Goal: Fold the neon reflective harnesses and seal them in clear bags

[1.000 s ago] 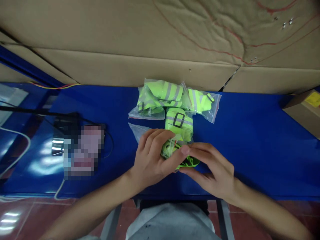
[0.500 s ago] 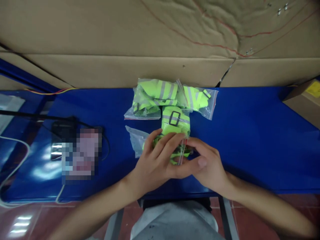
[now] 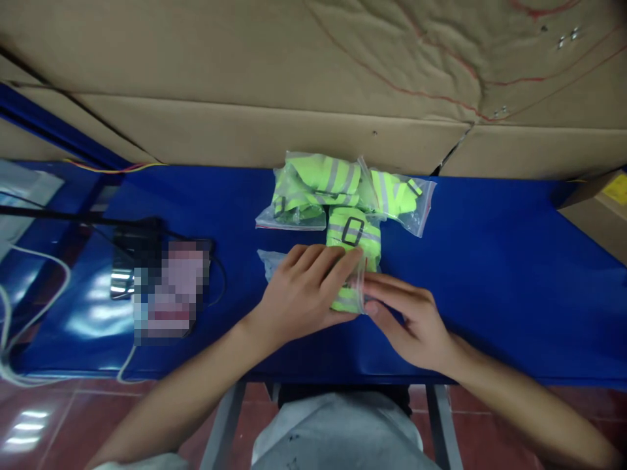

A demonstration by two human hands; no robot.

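Under my left hand (image 3: 306,294) lies a clear zip bag (image 3: 349,301) holding a folded neon yellow-green reflective strap. The left fingers are curled over this bag, and its far part is hidden beneath them. My right hand (image 3: 416,326) pinches the bag's right edge, with the fingertips partly behind the plastic. Just beyond the hands sits another neon reflective bundle (image 3: 343,225) with a dark rectangular buckle on top. Behind it, a bagged bundle with grey stripes (image 3: 318,179) and a smaller bagged bundle (image 3: 394,196) lie side by side.
A blue table (image 3: 490,281) carries everything. At the left are a black device (image 3: 134,251), a blurred-out item (image 3: 179,287) and white cables (image 3: 63,281). A cardboard wall (image 3: 245,134) rises along the back, and a cardboard box (image 3: 600,209) stands at the right.
My left fingers have drawn closer together over the bag. My right thumb has moved from over the bag to its right edge. The view has shifted slightly.
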